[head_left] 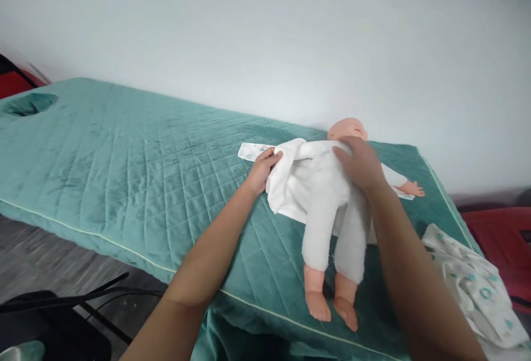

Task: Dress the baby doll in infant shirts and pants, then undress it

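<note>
By the left hand [262, 170], the white garment [284, 187] was pinched beside the doll [326, 184], which lay on the green bed [166, 156]; the right hand [362, 165] was placed at its upper chest (any grip could not be told). The garment was apparently being adjusted; a steadied torso seemed called for.

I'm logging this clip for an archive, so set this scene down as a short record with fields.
Surface: bed with a green quilted cover, beside a white wall
Doll: lying on the bed, head towards the wall, feet bare
Garment: white garment, spread open at the doll's side
Left hand: fingers closed on the white garment's edge
Right hand: at the doll's upper chest; its grip is unclear
Nearby: patterned cloth, crumpled at lower right; red chair beyond
</note>
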The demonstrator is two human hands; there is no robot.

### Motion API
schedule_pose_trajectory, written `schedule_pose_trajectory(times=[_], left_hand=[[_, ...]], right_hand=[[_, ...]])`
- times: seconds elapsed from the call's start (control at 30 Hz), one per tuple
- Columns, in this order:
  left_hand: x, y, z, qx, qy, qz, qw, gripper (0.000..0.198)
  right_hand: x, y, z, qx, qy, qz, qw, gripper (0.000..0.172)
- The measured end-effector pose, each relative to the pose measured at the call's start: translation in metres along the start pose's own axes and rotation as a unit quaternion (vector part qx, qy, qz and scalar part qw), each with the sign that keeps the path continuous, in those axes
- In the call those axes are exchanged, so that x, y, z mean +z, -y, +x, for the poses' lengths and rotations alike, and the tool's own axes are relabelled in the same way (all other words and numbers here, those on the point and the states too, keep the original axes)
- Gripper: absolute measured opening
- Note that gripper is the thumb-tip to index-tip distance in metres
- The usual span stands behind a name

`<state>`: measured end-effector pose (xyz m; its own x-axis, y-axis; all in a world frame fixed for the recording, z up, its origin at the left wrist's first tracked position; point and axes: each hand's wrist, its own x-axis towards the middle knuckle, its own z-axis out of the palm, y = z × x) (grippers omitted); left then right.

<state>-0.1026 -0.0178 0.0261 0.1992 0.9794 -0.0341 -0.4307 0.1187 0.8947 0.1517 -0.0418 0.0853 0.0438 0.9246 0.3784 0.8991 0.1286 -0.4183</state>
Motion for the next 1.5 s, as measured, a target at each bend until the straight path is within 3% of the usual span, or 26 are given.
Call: schedule_pose_trajectory(times=[0.1,0.17,0.23,0.4,0.5,0.6,0.7,0.8,0.9,1.07,1.33,1.4,1.5], left_hand=[[-0.008,0.003,0.01,0.01,-0.037,-0.039,0.998,0.03],[-0.011,0.004,0.014,0.012,-0.032,-0.054,0.998,0.031],[-0.011,0.005,0.016,0.007,-0.021,-0.06,0.998,0.034],[-0.007,0.004,0.014,-0.009,-0.015,-0.052,0.998,0.038],[0.002,-0.001,0.015,-0.018,-0.025,0.024,0.999,0.038],[0.021,-0.009,0.02,-0.025,-0.04,0.182,0.982,0.032],[0.049,-0.016,0.029,0.01,-0.043,0.333,0.942,0.026],[0.075,-0.021,0.037,0.072,-0.015,0.418,0.906,0.027],[0.094,-0.026,0.042,0.11,0.005,0.491,0.864,0.024],[0.114,-0.037,0.039,0.136,-0.008,0.623,0.77,0.024],[0.156,-0.036,-0.003,0.131,0.06,0.815,0.561,0.033],[0.164,-0.032,-0.016,0.129,0.064,0.83,0.539,0.032],[0.168,-0.028,-0.04,0.127,0.073,0.83,0.539,0.029]], right_hand=[[-0.006,-0.045,-0.03,0.166,-0.176,0.065,0.968,0.041],[-0.003,-0.065,-0.045,0.23,-0.173,0.093,0.953,0.04],[-0.001,-0.072,-0.053,0.249,-0.141,0.1,0.953,0.04],[-0.004,-0.064,-0.052,0.275,-0.11,0.106,0.949,0.041],[-0.001,-0.066,-0.048,0.292,-0.106,0.182,0.933,0.045],[0.01,-0.076,-0.044,0.286,-0.093,0.28,0.912,0.056],[0.019,-0.078,-0.041,0.287,-0.065,0.393,0.871,0.069],[0.021,-0.07,-0.042,0.269,-0.071,0.499,0.821,0.076],[0.02,-0.058,-0.045,0.231,-0.038,0.547,0.804,0.08],[0.024,-0.048,-0.047,0.169,0.074,0.541,0.821,0.092],[0.032,-0.048,-0.046,0.116,0.194,0.442,0.868,0.099],[0.031,-0.05,-0.046,0.112,0.2,0.415,0.88,0.1],[0.029,-0.051,-0.045,0.113,0.198,0.4,0.888,0.098]])
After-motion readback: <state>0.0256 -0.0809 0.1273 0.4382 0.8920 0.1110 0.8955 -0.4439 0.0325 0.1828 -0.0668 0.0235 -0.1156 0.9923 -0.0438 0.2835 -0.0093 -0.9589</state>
